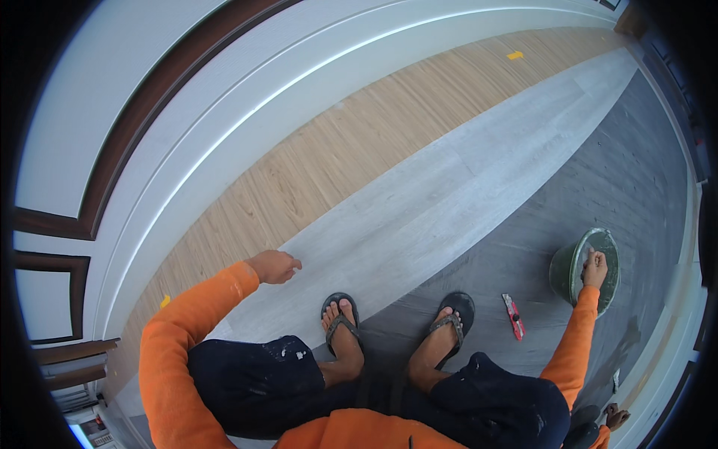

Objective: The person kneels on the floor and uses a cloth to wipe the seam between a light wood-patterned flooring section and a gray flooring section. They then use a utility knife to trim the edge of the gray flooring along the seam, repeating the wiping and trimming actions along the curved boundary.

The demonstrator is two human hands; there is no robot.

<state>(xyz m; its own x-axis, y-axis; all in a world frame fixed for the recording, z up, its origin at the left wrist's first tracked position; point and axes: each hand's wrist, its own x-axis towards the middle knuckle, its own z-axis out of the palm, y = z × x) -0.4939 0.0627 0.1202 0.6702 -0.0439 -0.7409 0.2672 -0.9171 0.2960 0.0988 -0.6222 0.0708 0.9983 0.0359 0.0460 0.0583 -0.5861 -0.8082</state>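
My right hand [594, 268] reaches over the rim of a dark green bucket [565, 274]. Its fingers are closed, and a pale bit shows beside them, too small to name. On the left, my left hand [274, 266] hangs above light grey floor planks [419, 198], fingers curled in and nothing seen in them. A red utility knife [514, 317] lies on the dark grey floor [516, 262], between my right foot and the bucket.
Wood-coloured flooring [321, 165] runs along the white wall [224, 127], with a yellow arrow mark [514, 55] on it. My sandalled feet [344, 325] stand apart in front of me. Another person's hand [617, 416] shows at the lower right.
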